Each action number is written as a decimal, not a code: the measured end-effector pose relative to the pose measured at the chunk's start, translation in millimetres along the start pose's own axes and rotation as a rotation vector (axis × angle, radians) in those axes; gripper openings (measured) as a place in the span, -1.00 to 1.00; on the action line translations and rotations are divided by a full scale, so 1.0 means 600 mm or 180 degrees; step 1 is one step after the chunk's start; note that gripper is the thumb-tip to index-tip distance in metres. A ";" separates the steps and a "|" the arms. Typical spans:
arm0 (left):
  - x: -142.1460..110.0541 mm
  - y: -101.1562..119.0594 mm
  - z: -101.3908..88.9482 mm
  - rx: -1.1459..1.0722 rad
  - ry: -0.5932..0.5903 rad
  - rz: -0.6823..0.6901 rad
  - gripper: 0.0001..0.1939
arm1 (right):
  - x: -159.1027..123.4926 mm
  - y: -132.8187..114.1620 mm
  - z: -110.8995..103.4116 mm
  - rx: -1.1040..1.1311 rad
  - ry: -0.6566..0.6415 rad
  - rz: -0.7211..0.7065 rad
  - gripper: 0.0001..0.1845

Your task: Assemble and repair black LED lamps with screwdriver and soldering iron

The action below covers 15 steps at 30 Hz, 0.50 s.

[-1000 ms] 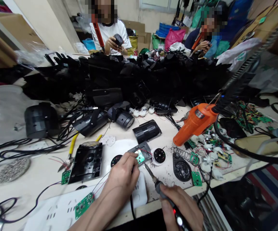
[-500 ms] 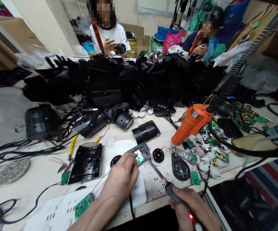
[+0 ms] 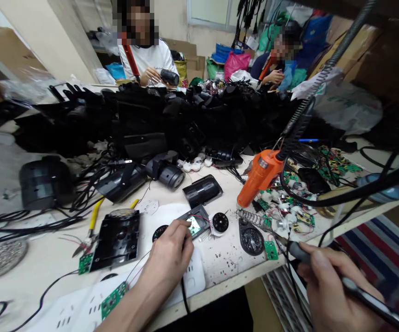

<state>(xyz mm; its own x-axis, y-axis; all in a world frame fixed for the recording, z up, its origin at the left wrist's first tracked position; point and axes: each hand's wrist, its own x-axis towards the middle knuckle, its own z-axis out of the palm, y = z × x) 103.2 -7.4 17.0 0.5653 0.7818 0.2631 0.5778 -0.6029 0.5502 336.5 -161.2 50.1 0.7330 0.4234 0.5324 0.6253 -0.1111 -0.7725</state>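
Note:
My left hand [image 3: 171, 251] is closed, its fingertips at the left edge of a small circuit board [image 3: 195, 225]. This board lies over a grey rectangular housing [image 3: 204, 216] with thin red wires. What the fingertips grip is partly hidden. In my right hand [image 3: 337, 281] is a soldering iron [image 3: 299, 251], held by its dark handle beyond the table's front edge. Its tip points left, close to the coil spring of the iron stand [image 3: 253, 217]. A black round dial [image 3: 220, 222] sits just right of the housing.
An orange power screwdriver [image 3: 259, 177] hangs over the table from a spring cord. Black casings [image 3: 116, 235] and yellow-handled cutters [image 3: 95, 216] are at left. Loose boards and parts [image 3: 289, 210] lie at right. Two people [image 3: 147, 60] sit beyond a black heap.
My right hand has swung right with the soldering iron, away from the board to beside the stand. My left hand stays at the board. The whole view has shifted slightly.

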 end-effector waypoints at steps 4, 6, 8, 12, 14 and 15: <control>-0.002 -0.001 0.001 -0.0016 -0.0031 0.0006 -0.84 | 0.011 -0.008 0.036 0.0018 -0.0327 0.0048 -0.69; -0.003 -0.001 -0.001 -0.0027 0.0015 -0.0017 -0.84 | 0.012 -0.008 0.044 0.0050 -0.0461 0.0064 -0.71; -0.002 0.001 -0.003 -0.0053 0.0009 -0.0001 -0.84 | 0.011 -0.007 0.047 0.0069 -0.0539 0.0136 -0.70; 0.000 0.006 -0.012 -0.0138 -0.0114 -0.0037 -0.83 | 0.005 -0.003 0.047 0.0134 -0.0544 0.0443 -0.64; 0.001 0.007 -0.014 -0.0182 -0.0129 -0.0087 -0.83 | -0.002 0.002 0.049 0.0271 -0.0484 0.0674 -0.58; 0.002 0.007 -0.014 -0.0207 -0.0128 -0.0088 -0.83 | -0.007 0.005 0.050 0.0351 -0.0472 0.0815 -0.54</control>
<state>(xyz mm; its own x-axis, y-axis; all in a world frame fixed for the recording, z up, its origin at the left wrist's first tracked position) 101.2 -7.6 26.0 0.5735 0.7903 0.2158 0.5549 -0.5685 0.6074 327.4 -136.4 34.9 0.8108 0.5216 0.2656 0.3866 -0.1364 -0.9121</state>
